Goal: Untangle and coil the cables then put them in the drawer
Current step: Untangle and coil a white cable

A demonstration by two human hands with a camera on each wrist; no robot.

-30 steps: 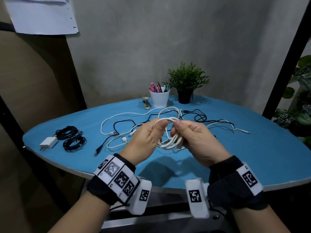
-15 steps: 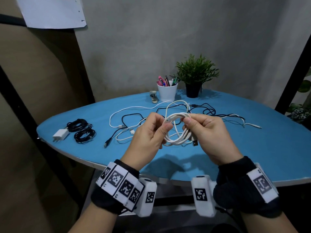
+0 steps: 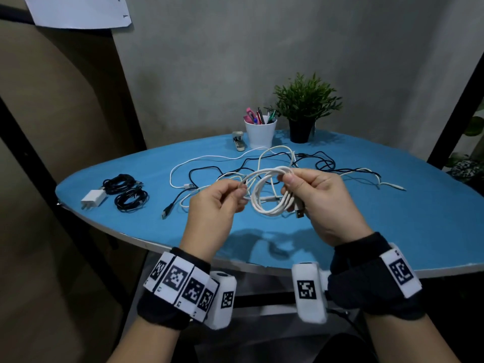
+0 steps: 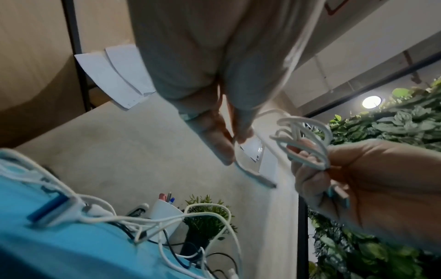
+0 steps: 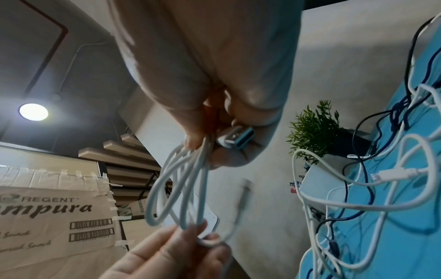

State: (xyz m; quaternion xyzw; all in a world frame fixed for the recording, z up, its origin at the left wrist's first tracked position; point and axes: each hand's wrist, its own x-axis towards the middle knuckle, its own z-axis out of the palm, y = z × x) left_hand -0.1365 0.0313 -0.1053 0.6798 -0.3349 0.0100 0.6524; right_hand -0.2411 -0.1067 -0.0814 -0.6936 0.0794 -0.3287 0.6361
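1. White cable coil (image 3: pixel 269 195) was held above the blue tabletop (image 3: pixel 392 218).
2. Right hand (image 3: pixel 318 197) grip pinched the gathered loops.
3. Left hand (image 3: pixel 217 205) grip pinched the cable's loose end.
4. Tangled cables (image 3: pixel 222 174) lay on the tabletop behind.

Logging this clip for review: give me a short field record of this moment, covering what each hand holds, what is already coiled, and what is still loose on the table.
left hand: pinches the free end of the white USB cable
right hand: grips the cable's gathered loops, USB plug by the fingers
coil state: several loops, held above the blue table
already coiled: two black cable coils beside a white charger
still loose: tangled white and black cables
drawer: not in view
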